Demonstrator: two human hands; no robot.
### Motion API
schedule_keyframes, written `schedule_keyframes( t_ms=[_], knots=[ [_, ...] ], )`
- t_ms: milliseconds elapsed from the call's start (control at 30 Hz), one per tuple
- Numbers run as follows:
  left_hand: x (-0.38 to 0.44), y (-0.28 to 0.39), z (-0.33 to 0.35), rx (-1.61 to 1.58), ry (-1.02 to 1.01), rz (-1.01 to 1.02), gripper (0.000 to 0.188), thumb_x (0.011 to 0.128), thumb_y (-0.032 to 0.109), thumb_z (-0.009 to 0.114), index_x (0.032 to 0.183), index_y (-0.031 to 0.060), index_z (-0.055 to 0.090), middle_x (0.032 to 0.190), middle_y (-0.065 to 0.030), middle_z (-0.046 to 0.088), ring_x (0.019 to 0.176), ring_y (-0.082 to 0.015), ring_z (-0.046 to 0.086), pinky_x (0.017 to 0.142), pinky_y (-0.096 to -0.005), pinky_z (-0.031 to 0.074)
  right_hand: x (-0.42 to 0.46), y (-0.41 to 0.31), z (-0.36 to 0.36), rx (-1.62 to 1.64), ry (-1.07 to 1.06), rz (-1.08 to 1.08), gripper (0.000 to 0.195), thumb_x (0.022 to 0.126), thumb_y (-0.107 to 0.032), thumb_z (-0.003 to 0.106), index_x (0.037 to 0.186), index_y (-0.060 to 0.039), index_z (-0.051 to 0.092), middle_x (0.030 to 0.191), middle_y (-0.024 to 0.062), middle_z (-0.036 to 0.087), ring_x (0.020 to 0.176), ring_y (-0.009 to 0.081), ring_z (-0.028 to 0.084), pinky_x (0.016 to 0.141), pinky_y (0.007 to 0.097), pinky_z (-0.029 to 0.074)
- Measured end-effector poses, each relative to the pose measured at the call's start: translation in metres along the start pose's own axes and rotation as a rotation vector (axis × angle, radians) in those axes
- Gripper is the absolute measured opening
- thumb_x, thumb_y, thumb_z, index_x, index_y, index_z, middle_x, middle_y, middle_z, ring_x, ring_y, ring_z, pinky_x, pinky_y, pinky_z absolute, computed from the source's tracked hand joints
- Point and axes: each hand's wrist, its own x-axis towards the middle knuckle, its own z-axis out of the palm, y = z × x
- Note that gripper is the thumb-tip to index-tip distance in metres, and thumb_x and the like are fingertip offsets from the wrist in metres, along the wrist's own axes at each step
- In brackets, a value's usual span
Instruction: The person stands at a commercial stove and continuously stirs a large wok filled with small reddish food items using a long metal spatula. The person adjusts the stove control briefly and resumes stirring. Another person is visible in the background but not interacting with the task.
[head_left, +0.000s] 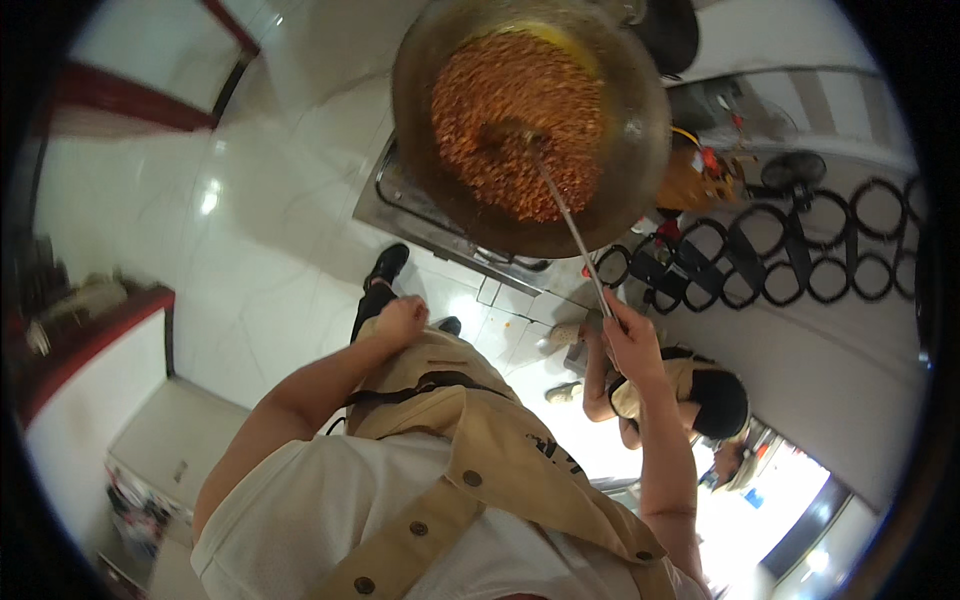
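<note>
A large metal wok (634, 142) stands over a stove (427, 217) in front of me. In it lies a thick mass of reddish-brown, grainy food (510, 97) with yellow oil at its far rim. My right hand (634, 341) grips the long metal handle (574, 225) of a utensil. The utensil's head is sunk in the food, so its kind cannot be told. Near my waist, in front of my tan apron (442, 405), my left hand (403, 319) is curled, with nothing visible in it.
Another person (694, 382) sits or crouches close by on the right, below the wall with black rings (761, 229). A dark pan (667, 34) is beyond the wok. A red-edged counter (97, 337) stands at the left. The floor is glossy tile (277, 180).
</note>
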Motion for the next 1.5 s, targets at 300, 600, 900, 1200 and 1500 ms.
schedule_keyframes(
  t_ms=[300,600,900,1200,1500],
  knots=[
    [0.114,-0.092,0.153,-0.419,0.278,-0.35,0.05,0.099,0.039,0.065,0.13,0.0001,0.066,0.108,-0.0208,0.076,0.106,-0.0383,0.072,0.092,-0.0451,0.056,0.047,0.061,0.012,-0.027,0.038,-0.104,0.049,0.104,-0.002,0.052,0.153,-0.0075,0.055,0.075,-0.0043,0.051,0.062,0.0029,0.043,0.055,0.0205,0.037],
    [0.178,-0.103,0.226,-1.07,0.491,-0.381,0.017,0.098,0.018,0.07,0.099,0.0013,0.068,0.087,-0.0027,0.069,0.076,-0.0119,0.06,0.069,-0.0304,0.05,0.005,0.084,-0.004,-0.149,0.023,0.028,0.052,0.108,-0.005,0.049,0.16,-0.013,0.045,0.074,-0.0006,0.055,0.05,0.0053,0.047,0.043,0.0224,0.043],
    [0.157,-0.08,0.186,-0.619,0.562,-0.301,0.02,0.091,0.021,0.075,0.089,0.0038,0.065,0.087,-0.0143,0.068,0.082,-0.0323,0.068,0.073,-0.0431,0.054,-0.003,0.095,0.038,-0.175,0.045,0.123,0.063,0.108,-0.008,0.053,0.166,-0.011,0.028,0.092,0.0077,0.063,0.058,0.0097,0.057,0.049,0.0257,0.051],
    [0.15,-0.088,0.165,-0.355,0.573,-0.143,0.013,0.087,0.018,0.074,0.09,0.0072,0.067,0.088,-0.0096,0.066,0.089,-0.0311,0.067,0.078,-0.0442,0.054,0.011,0.108,0.037,-0.055,-0.102,0.41,0.064,0.108,-0.01,0.055,0.164,-0.0034,0.024,0.093,0.0099,0.065,0.071,0.016,0.064,0.063,0.0327,0.059],
    [0.147,-0.088,0.158,-0.244,0.575,-0.12,0.012,0.084,0.018,0.074,0.091,0.0111,0.068,0.089,-0.0058,0.065,0.089,-0.0275,0.065,0.08,-0.043,0.051,0.011,0.115,0.037,-0.07,-0.127,0.462,0.063,0.108,-0.01,0.056,0.162,0.0008,0.025,0.093,0.0088,0.065,0.077,0.0168,0.064,0.07,0.0354,0.059]
  ],
)
